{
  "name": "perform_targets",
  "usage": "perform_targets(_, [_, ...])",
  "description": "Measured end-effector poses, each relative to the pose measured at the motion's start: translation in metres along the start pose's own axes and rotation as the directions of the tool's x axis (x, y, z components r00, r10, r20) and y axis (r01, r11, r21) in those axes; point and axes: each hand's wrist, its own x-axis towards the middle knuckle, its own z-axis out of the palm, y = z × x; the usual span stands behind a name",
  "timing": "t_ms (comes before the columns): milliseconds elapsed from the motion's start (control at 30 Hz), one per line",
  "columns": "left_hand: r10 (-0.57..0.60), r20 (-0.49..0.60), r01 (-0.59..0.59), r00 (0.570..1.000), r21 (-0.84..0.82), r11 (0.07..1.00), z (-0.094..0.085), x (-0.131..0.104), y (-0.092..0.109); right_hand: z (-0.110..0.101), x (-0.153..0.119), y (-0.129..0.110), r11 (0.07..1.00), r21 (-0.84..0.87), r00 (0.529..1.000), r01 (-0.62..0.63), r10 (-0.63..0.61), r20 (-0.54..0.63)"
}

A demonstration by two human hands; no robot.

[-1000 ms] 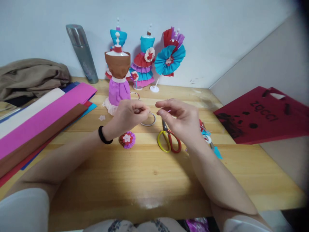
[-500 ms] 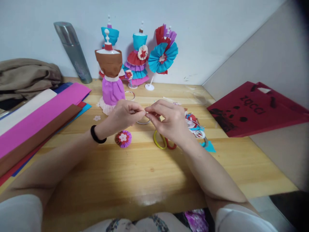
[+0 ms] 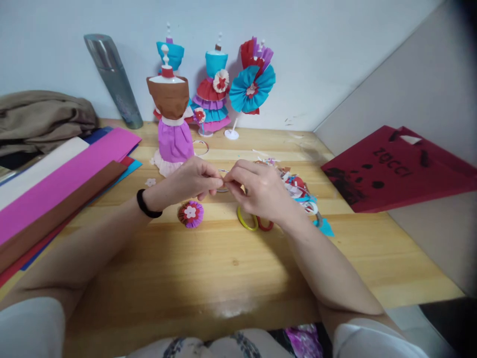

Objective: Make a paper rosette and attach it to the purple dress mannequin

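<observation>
My left hand (image 3: 196, 180) and my right hand (image 3: 257, 188) meet at their fingertips over the middle of the table. Both are pinched closed; whatever lies between the fingers is too small to make out. Below my left hand lies a purple, red and brown rosette (image 3: 191, 214) with a pale flower at its centre. Scissors with yellow and red handles (image 3: 247, 219) lie under my right hand, their blades hidden. Behind my left hand stands a dress form (image 3: 174, 134) in a brown top and purple skirt. A small pale flower (image 3: 150, 182) lies left of it.
More decorated dress forms (image 3: 216, 92) and a bottle (image 3: 115, 82) stand along the wall. Coloured paper sheets (image 3: 63, 176) and brown cloth (image 3: 44, 119) lie left. Scraps (image 3: 298, 186) and a red bag (image 3: 395, 169) are on the right. A ring (image 3: 201, 147) lies behind my hands.
Both hands have moved slightly down towards me, their fingertips still together. My right hand's fingers have drawn closer together. The objects on the table have stayed in place.
</observation>
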Motion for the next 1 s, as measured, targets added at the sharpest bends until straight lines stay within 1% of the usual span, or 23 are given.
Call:
perform_targets(100, [-0.001, 0.021, 0.0, 1.0, 0.034, 0.999, 0.0, 0.0, -0.001, 0.0, 0.0, 0.001, 0.998, 0.034, 0.999, 0.044, -0.044, 0.001])
perform_targets(200, [0.007, 0.017, -0.008, 1.0, 0.048, 0.999, 0.0, 0.0, -0.003, 0.002, 0.001, 0.002, 0.997, 0.067, 0.999, 0.041, -0.041, -0.004])
perform_targets(300, [0.009, 0.008, -0.009, 1.0, 0.076, 0.997, 0.0, -0.001, -0.004, 0.004, 0.002, 0.003, 0.986, 0.165, 1.0, -0.008, 0.01, -0.008])
perform_targets(400, [0.017, -0.006, -0.016, 1.0, 0.137, 0.99, 0.001, -0.003, -0.002, 0.006, 0.004, 0.004, 0.952, 0.3, 0.997, -0.056, 0.068, -0.029])
perform_targets(467, [0.074, -0.025, -0.067, 0.997, 0.216, 0.974, 0.002, -0.003, -0.001, 0.006, 0.004, 0.004, 0.926, 0.366, 0.993, -0.097, 0.114, -0.025])
perform_targets(567, [0.238, -0.052, -0.199, 0.97, 0.391, 0.898, 0.001, -0.004, 0.0, 0.007, 0.005, 0.003, 0.873, 0.447, 0.978, -0.194, 0.208, 0.018])
perform_targets(600, [0.278, -0.053, -0.225, 0.959, 0.451, 0.864, 0.001, -0.005, -0.001, 0.008, 0.005, 0.003, 0.846, 0.48, 0.969, -0.233, 0.245, 0.038])
perform_targets(667, [0.322, -0.045, -0.244, 0.946, 0.553, 0.796, 0.0, -0.006, 0.0, 0.011, 0.004, 0.003, 0.771, 0.556, 0.944, -0.31, 0.319, 0.084])
perform_targets(733, [0.339, -0.031, -0.245, 0.94, 0.629, 0.738, 0.0, -0.009, 0.001, 0.015, 0.004, 0.004, 0.685, 0.631, 0.919, -0.364, 0.375, 0.124])
perform_targets(867, [0.336, -0.008, -0.223, 0.942, 0.734, 0.642, 0.002, -0.015, 0.005, 0.019, 0.004, 0.003, 0.54, 0.738, 0.888, -0.405, 0.424, 0.177])
perform_targets(933, [0.316, -0.023, -0.169, 0.948, 0.807, 0.566, 0.002, -0.017, 0.007, 0.019, 0.005, -0.001, 0.476, 0.774, 0.877, -0.418, 0.433, 0.207])
perform_targets(1000, [0.294, -0.059, -0.094, 0.954, 0.872, 0.48, 0.001, -0.018, 0.007, 0.017, 0.007, -0.004, 0.416, 0.803, 0.864, -0.427, 0.448, 0.228])
